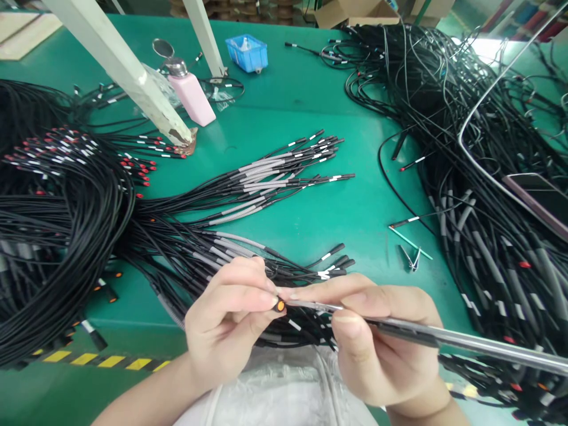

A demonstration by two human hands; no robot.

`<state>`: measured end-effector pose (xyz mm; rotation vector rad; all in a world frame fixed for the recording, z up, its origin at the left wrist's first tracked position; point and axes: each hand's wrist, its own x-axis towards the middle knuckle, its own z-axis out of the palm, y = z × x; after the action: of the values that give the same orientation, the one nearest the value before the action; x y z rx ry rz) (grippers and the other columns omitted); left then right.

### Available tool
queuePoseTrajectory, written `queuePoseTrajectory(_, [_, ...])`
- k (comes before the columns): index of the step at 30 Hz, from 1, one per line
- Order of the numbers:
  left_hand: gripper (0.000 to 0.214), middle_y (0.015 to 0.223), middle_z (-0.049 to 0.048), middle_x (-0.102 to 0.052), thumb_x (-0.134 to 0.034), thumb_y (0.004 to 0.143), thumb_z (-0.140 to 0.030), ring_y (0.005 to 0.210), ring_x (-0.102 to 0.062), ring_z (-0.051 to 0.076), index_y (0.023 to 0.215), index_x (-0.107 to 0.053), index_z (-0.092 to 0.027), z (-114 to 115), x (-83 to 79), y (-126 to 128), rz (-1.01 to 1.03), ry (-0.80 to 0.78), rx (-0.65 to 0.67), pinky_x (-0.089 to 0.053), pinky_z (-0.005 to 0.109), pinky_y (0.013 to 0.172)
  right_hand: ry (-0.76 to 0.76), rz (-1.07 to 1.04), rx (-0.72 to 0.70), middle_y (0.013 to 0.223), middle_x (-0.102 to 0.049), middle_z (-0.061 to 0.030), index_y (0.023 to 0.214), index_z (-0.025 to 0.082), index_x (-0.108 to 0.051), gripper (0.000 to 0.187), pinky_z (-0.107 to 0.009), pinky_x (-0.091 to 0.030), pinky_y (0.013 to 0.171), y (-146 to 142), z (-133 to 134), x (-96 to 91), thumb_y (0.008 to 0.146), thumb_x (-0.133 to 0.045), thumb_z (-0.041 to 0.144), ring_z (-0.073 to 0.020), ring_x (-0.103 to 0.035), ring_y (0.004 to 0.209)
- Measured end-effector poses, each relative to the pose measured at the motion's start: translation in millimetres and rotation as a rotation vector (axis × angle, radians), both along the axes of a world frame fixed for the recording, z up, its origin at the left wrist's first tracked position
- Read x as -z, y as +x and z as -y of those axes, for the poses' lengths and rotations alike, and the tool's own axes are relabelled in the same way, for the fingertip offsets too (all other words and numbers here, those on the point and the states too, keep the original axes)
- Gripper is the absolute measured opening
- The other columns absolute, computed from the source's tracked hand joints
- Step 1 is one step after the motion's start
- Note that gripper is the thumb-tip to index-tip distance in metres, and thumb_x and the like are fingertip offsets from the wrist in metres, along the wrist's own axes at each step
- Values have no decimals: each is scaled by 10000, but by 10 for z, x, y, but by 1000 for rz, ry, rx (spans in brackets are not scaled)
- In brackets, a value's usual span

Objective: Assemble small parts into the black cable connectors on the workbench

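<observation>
My left hand (233, 316) pinches a small black cable connector (276, 307) with an orange face between thumb and fingers. In my right hand (390, 337) is a long, slender metal tool (488, 346) with a dark section and a thin, narrow tip. The tip reaches to the connector's orange end; whether it touches is too small to tell. My right index finger stretches along the tool towards the left fingertips. Behind and below both hands lies a bundle of black cables (190, 239) with grey ribbed sleeves and white labels.
Coiled black cables (89, 236) fill the left, and a tangled cable heap (444, 118) fills the right. Nail clippers (413, 260) and a green stick (412, 244) lie right of centre. Farther back are a pink bottle (193, 97), a blue bin (247, 53) and a white post (128, 71).
</observation>
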<state>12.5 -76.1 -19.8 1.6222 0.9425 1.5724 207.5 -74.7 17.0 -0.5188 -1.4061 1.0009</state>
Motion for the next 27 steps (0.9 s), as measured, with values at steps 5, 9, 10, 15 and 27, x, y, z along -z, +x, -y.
queuePoseTrajectory(5, [212,874,-14,-738,-819,934,-196,724,-654,187,1070,-786,-356,-9,8,-8,-2,33,33,-612,457,872,-17,-19,-3,1283,-840,-123,1392,273,-651,587,-378,-754,843,1,11,7,906,-648,-56,-267,-857,1074])
queuePoseTrajectory(9, [231,898,-13,-749,-814,934,-173,733,-667,182,1089,-788,-343,-28,10,-13,1,57,47,-615,442,863,-41,-53,-53,1306,-831,-126,1414,260,-626,555,-439,-739,942,9,30,5,946,-628,-39,-293,-820,1182])
queuePoseTrajectory(10, [241,911,-8,-753,-799,939,-159,743,-672,183,1102,-788,-337,-33,9,-14,-4,65,46,-616,438,859,-47,-55,-57,1309,-829,-123,1420,259,-618,553,-450,-734,959,12,40,7,953,-627,-36,-295,-814,1196])
queuePoseTrajectory(15, [268,927,-3,-759,-769,935,-134,743,-675,179,1120,-789,-327,-58,6,-19,-39,137,51,-619,399,802,-64,-13,-30,1294,-837,-102,1384,260,-633,531,-440,-741,951,30,104,18,944,-656,-36,-299,-820,1185])
queuePoseTrajectory(27, [209,925,7,-750,-753,928,-104,747,-679,159,1060,-774,-264,-108,-44,-24,-78,232,51,-623,352,778,-112,-71,-67,1263,-849,-69,1401,305,-639,541,-455,-744,940,-5,89,13,961,-662,-9,-295,-839,1133])
